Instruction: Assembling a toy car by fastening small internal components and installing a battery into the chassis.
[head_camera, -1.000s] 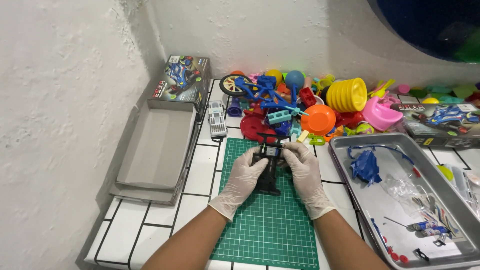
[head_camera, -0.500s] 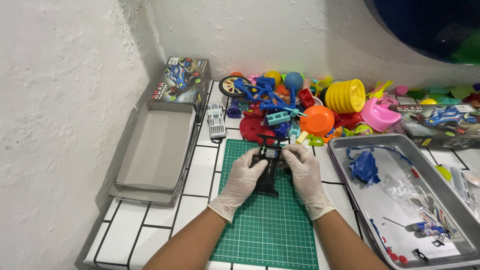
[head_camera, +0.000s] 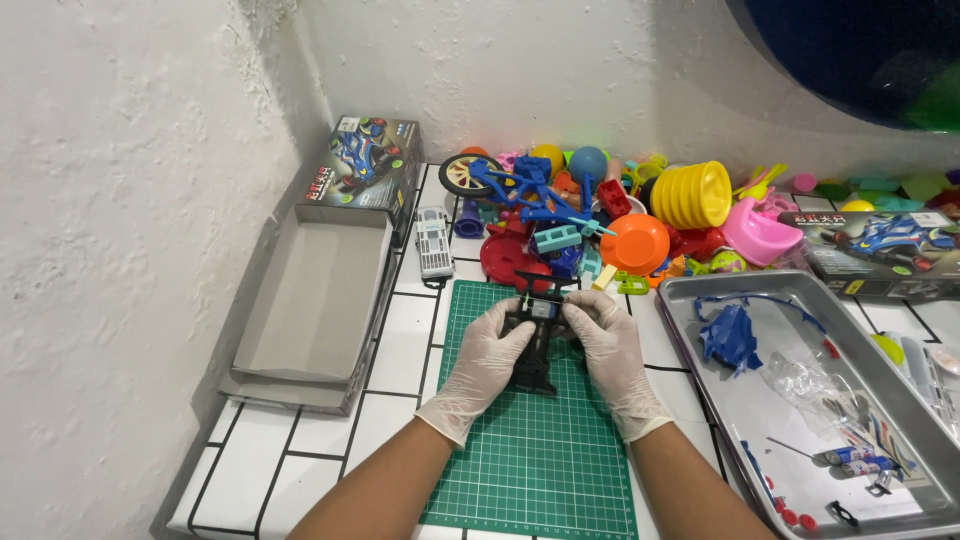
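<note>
A black toy car chassis (head_camera: 533, 360) rests lengthwise on a green cutting mat (head_camera: 535, 450). Both my hands wear white gloves. My left hand (head_camera: 487, 358) grips the chassis from its left side near the far end. My right hand (head_camera: 608, 352) holds the right side, fingertips pressed on a small part at the top of the chassis. Whatever sits between my fingertips is too small to make out.
An open grey box (head_camera: 315, 300) and its printed lid (head_camera: 362, 168) lie at the left. A pile of colourful plastic toys (head_camera: 600, 215) fills the back. A metal tray (head_camera: 800, 400) with a blue car shell, plastic bags and small parts sits at the right. A second printed box (head_camera: 880, 245) lies beyond it.
</note>
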